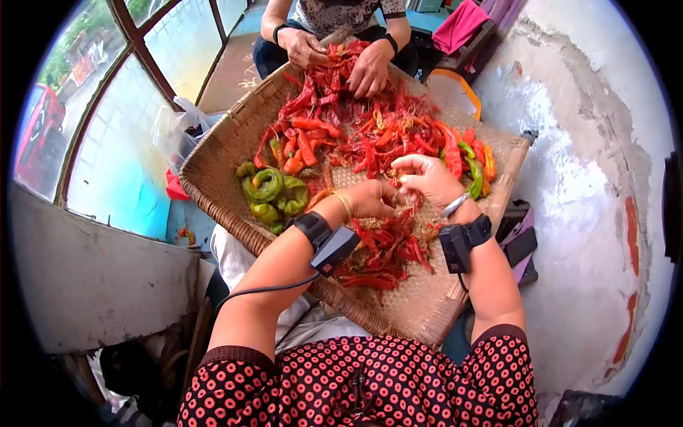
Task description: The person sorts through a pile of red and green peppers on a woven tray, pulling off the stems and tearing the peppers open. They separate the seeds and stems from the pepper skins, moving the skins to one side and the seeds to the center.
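My left hand (371, 198) reaches over the woven basket tray (299, 235), its fingers bent together in a pinch. Close beside it on the right, my right hand (432, 182) has its thumb and fingertips closed too. Whatever is between the fingertips of either hand is too small or hidden to make out. Under my hands lies a pile of dried red chili peppers (388, 249). Beyond them spreads a larger heap of red chili peppers (384, 132). Wrinkled green peppers (267, 186) sit left of my left hand, and a few green chilies (472, 171) lie right of my right hand.
Across the tray sits another person, whose two hands (370, 70) are in the far end of the heap. Windows (117, 117) and a white plastic bag (181, 132) are on the left. A worn plaster wall (562, 178) stands on the right. A cable (267, 288) hangs from my left wrist device.
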